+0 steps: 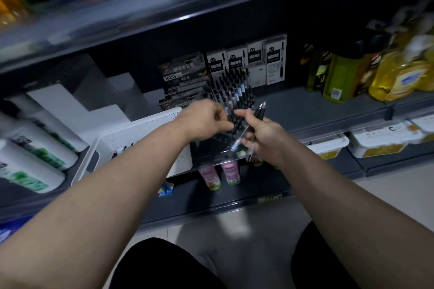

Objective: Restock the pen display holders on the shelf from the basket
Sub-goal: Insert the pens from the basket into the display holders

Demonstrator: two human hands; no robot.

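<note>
Two dark-clad knees (169, 265) sit nearest the camera, above a pale tiled floor (234, 225), as a person crouches at a dim shop shelf (317, 110). Both bare forearms reach forward and meet over the pen display holder (231, 98), a dark tiered rack standing on the shelf and packed with upright black pens.

The right hand (263, 138) is closed around a small bundle of pens (249, 134); one black pen tip juts up and away past the thumb toward the rack, while the lower ends poke out beneath the palm. The left hand (206, 119) is narrowed, fingers and thumb drawn together at the near edge of the rack, just beside the right thumb; motion blur keeps it unclear whether anything is pinched between them.

The white perforated basket (141, 131) rests on the shelf just left of the rack, partly under the left forearm, with a few dark pens lying inside. Boxed pen refills (274, 61) stand behind the rack. Yellow bottles (394, 75) line the shelf at far right, white bottles (35, 148) at near left.
</note>
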